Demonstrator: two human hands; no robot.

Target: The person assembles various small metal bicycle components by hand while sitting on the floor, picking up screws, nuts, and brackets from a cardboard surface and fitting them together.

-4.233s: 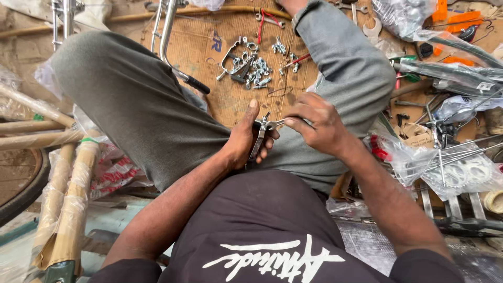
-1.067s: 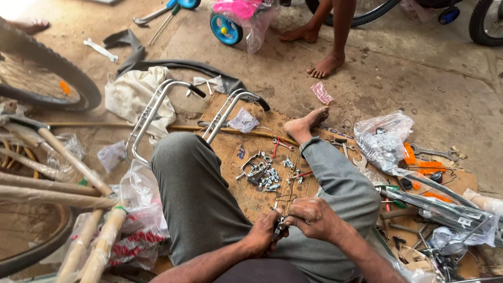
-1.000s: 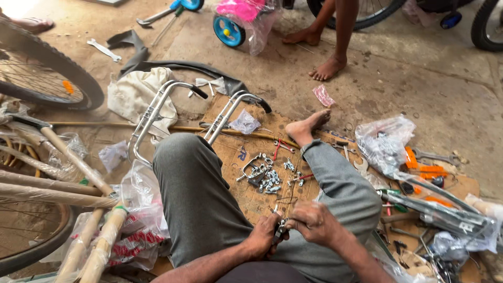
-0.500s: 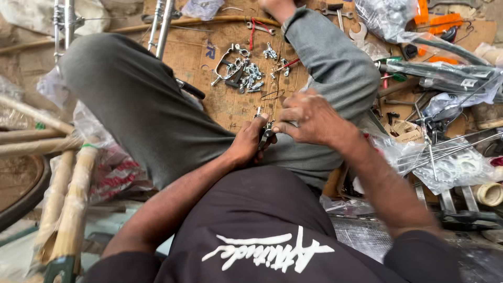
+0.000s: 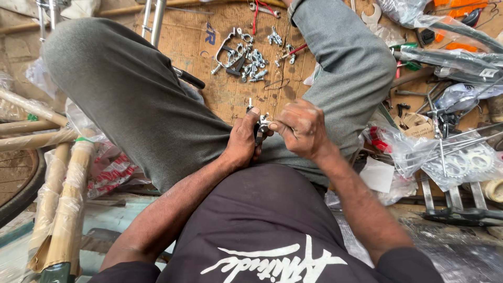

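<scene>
Two hands meet over a small metal bicycle fitting (image 5: 261, 126), held above the seated person's lap: the left hand (image 5: 242, 140) grips it from below, the right hand (image 5: 299, 128) pinches its top. Beyond, loose bolts and brackets (image 5: 245, 52) lie scattered on brown cardboard (image 5: 225, 94).

Black short-sleeved shirt (image 5: 262, 220) with white script lettering, grey trousers (image 5: 136, 99), bare forearms.

Daylit workshop floor, cardboard sheet (image 5: 220, 94), plastic-wrapped parts (image 5: 450, 157), wrapped tubes (image 5: 63, 209)
</scene>
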